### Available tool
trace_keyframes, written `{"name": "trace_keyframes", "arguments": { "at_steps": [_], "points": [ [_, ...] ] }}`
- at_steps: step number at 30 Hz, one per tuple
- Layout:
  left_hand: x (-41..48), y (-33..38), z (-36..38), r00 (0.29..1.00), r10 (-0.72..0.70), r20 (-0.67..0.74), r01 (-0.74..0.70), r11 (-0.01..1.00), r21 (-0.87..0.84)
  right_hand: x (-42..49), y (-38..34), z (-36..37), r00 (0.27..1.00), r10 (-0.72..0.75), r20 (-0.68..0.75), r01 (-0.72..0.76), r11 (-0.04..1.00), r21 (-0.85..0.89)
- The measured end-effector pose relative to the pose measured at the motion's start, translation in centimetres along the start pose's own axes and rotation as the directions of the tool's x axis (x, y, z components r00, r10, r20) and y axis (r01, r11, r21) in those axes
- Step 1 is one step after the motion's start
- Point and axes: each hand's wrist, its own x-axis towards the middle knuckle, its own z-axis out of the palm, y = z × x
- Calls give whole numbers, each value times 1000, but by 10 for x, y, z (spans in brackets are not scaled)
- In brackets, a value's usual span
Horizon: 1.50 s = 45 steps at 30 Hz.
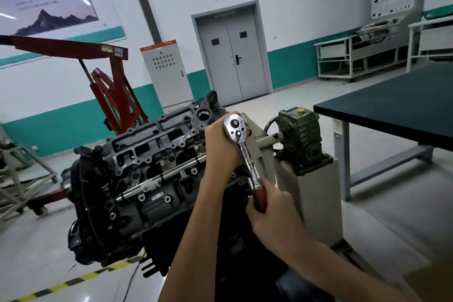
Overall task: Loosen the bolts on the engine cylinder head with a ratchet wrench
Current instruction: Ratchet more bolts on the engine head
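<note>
The engine cylinder head (152, 147), dark grey with open ports and bolt holes, sits tilted on an engine stand in the middle of the head view. A chrome ratchet wrench (241, 144) with a red handle stands over the head's right end. My left hand (221, 147) wraps around the wrench just under its round head, hiding the socket and the bolt below. My right hand (272, 211) grips the red handle at its lower end.
The stand's green gearbox (302, 137) on a grey pedestal is right of the engine. A dark-topped workbench (397, 103) stands at the right. A red engine hoist (112, 86) is behind left. A silver extension bar (144, 186) lies across the head.
</note>
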Motion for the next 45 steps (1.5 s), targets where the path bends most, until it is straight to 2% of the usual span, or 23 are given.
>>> {"name": "trace_keyframes", "arguments": {
  "at_steps": [3, 7, 10, 13, 16, 20, 23, 25, 28, 31, 33, 35, 37, 38, 40, 43, 45],
  "points": [
    [3, 2, -3, 999, -22, 49, 21, 1000, 23, 20, 18, -37, 991, -87, 106, 110, 966, -235],
    [6, 1, -7, 993, -4, 114, 2, 1000, 22, 67, 28, -91, 940, -162, 301, 297, 823, -485],
    [8, 2, -10, 985, -8, 170, 0, 999, 43, 104, 23, -114, 908, -267, 323, 416, 654, -631],
    [10, 2, -13, 976, -1, 217, -14, 997, 69, 114, 20, -117, 892, -307, 331, 452, 590, -670],
    [7, 1, -12, 988, 10, 152, -15, 999, 29, 91, 22, -105, 923, -260, 284, 383, 699, -604],
    [-9, 1, 5, 997, 53, -59, -56, 997, -44, 30, 18, -57, 993, -79, 93, 111, 896, -429],
    [-11, 0, 11, 988, 52, -145, -67, 993, -97, -3, -3, -5, 1000, 4, -17, -6, 992, -127],
    [-7, -1, 7, 993, 59, -104, -69, 993, -100, -9, -11, 15, 999, 12, -46, -12, 1000, 13],
    [-1, 0, 0, 999, 36, -36, -37, 999, -34, -1, 0, 0, 1000, -9, -20, 8, 999, -51],
    [1, -1, -1, 1000, 13, 1, -13, 999, 31, 20, 21, -41, 991, -75, 110, 105, 949, -297],
    [1, 0, -4, 1000, 15, 20, -16, 999, 39, 45, 26, -72, 969, -146, 201, 223, 869, -443],
    [1, 3, -5, 999, 19, 42, -20, 999, 28, 76, 23, -97, 942, -221, 251, 331, 730, -598],
    [2, 6, -7, 998, 8, 68, -9, 1000, 10, 102, 16, -111, 935, -257, 245, 353, 610, -709],
    [3, 6, -8, 997, 0, 82, -1, 1000, 10, 109, 13, -113, 936, -256, 241, 348, 585, -733],
    [1, 3, -8, 996, -2, 85, 2, 1000, 2, 108, 11, -111, 939, -242, 244, 343, 604, -719],
    [-5, 3, -5, 1000, 23, 4, -22, 1000, -11, 68, 18, -90, 971, -147, 190, 232, 776, -586],
    [-8, 5, 3, 996, 20, -81, -23, 999, -37, 35, 14, -60, 993, -81, 84, 112, 876, -469]
  ]
}}
